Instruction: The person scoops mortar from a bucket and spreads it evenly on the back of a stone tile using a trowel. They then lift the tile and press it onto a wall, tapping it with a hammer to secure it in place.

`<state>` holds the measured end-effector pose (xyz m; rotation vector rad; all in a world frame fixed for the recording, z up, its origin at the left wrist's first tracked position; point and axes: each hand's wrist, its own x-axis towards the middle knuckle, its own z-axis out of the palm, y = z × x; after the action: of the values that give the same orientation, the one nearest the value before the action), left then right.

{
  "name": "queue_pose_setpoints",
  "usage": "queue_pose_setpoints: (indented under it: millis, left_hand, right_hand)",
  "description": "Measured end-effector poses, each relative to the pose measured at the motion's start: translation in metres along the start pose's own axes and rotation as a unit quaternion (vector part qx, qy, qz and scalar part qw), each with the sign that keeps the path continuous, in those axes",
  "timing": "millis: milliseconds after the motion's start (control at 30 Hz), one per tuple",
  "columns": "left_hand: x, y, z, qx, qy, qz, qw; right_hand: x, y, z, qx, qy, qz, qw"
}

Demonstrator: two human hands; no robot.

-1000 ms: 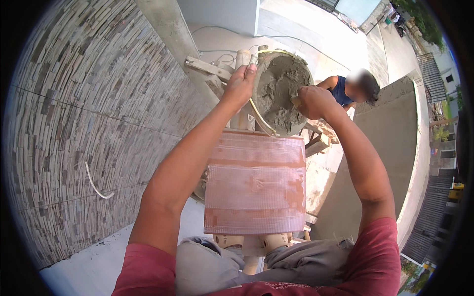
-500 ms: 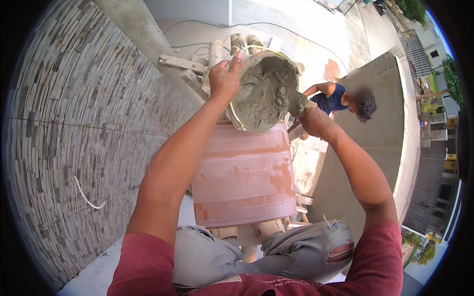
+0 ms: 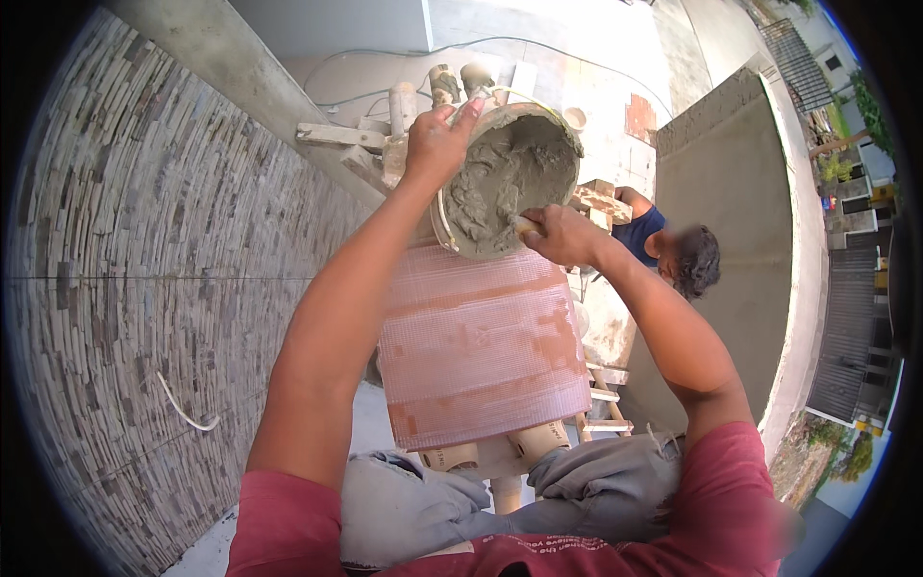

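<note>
The bucket (image 3: 569, 163) stands in the upper middle of the frame, its mouth turned toward the camera, with a good amount of wet grey mortar (image 3: 486, 183) inside, looking churned and lumpy. The left hand (image 3: 442, 142) is closed at the bucket's upper-left edge, near the end of the pale handle (image 3: 529, 98); whether that grip takes the rim, the handle or both, I cannot tell. The right hand (image 3: 569, 237) comes over the bucket's lower-right side, its grip narrow and wrapped around a hand tool (image 3: 526, 226), of which only the light handle shows; the working end is out of sight. Just below the bucket, in the centre of the frame, lies a reddish tile (image 3: 481, 332) with a pale, grid-like face. As for progress, the mortar appears mixed and workable, and the tool is at the bucket; the tile's visible face carries no thick grey layer, so any coating there looks not yet done. Right of the bucket is a co-worker in a dark blue top (image 3: 638, 237), beside a grey plastered wall (image 3: 735, 226).
</note>
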<state>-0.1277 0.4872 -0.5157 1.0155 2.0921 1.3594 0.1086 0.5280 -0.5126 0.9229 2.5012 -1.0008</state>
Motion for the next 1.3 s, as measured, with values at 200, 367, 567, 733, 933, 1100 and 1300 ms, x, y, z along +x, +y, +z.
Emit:
queue_pose_setpoints:
  millis: [200, 367, 567, 733, 933, 1100, 1300]
  left_hand:
    - [0.009, 0.016, 0.018, 0.063, 0.004, 0.021, 0.998]
    - [0.002, 0.019, 0.011, 0.025, -0.039, 0.000, 0.999]
    - [-0.007, 0.008, 0.006, 0.011, -0.050, 0.001, 0.999]
    - [0.011, -0.010, -0.009, -0.097, -0.067, -0.054, 0.992]
    - [0.020, -0.037, -0.020, -0.123, -0.021, -0.052, 0.991]
    - [0.007, -0.045, -0.042, -0.164, -0.027, -0.060, 0.984]
    - [0.021, -0.030, -0.031, -0.173, -0.009, -0.053, 0.983]
  right_hand:
    - [-0.014, -0.034, -0.029, -0.347, 0.197, 0.080, 0.913]
    - [0.045, 0.013, -0.012, -0.275, 0.143, 0.148, 0.939]
    - [0.062, 0.018, -0.019, -0.235, -0.079, 0.080, 0.966]
    - [0.064, 0.031, -0.035, -0.053, -0.166, 0.117, 0.978]
    - [0.093, 0.032, 0.013, -0.157, -0.119, -0.150, 0.969]
    - [0.075, 0.007, 0.018, 0.161, -0.159, -0.003, 0.974]
    - [0.071, 0.012, 0.039, 0.355, -0.161, -0.007, 0.921]
